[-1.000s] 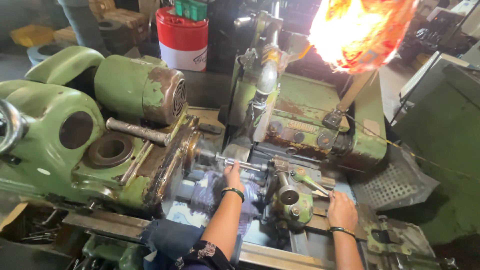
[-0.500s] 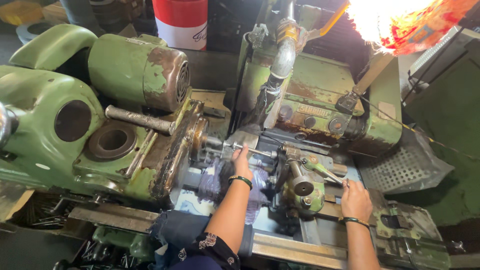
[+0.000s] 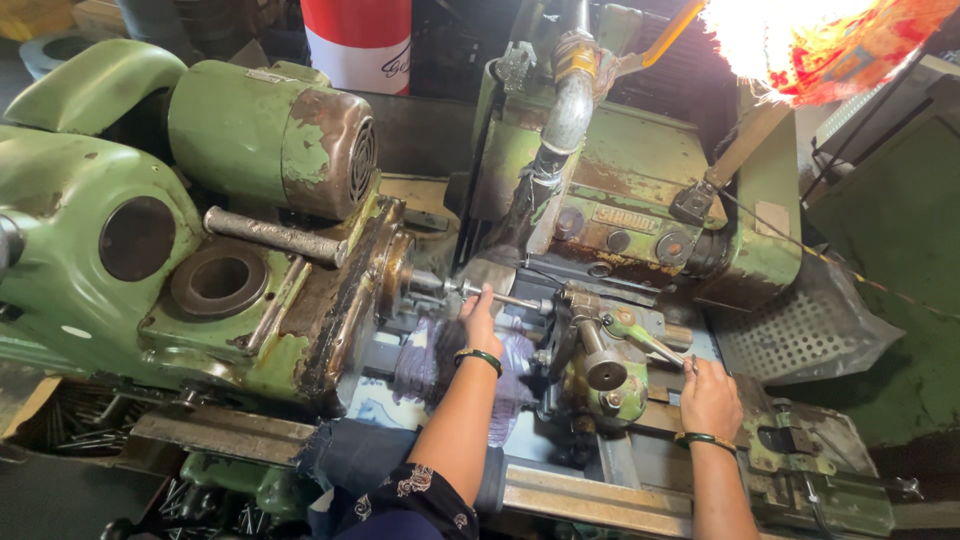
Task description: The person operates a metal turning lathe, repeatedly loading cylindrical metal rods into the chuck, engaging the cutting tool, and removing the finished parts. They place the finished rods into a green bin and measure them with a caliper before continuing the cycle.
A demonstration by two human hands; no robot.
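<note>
My left hand [image 3: 480, 318] reaches into the middle of an old green machine and grips a thin steel rod [image 3: 512, 298] that lies level between the left spindle nose [image 3: 425, 282] and the tailstock [image 3: 598, 360]. My right hand [image 3: 708, 395] rests on the end of the green tailstock lever [image 3: 645, 338], fingers curled around it. Both wrists wear dark bands. A purple rag [image 3: 425, 358] lies on the bed under my left hand.
A large green motor [image 3: 270, 135] and headstock [image 3: 90, 240] fill the left side. The wheel housing [image 3: 620, 190] with a coolant hose [image 3: 568, 100] stands behind. A red and white drum [image 3: 358, 40] is at the back. Loose metal pins [image 3: 70, 425] lie lower left. A perforated guard [image 3: 800, 335] sits right.
The view has come closer and lower over the machine. My left hand stays at the rod between the centres and my right hand stays at the tailstock lever.
</note>
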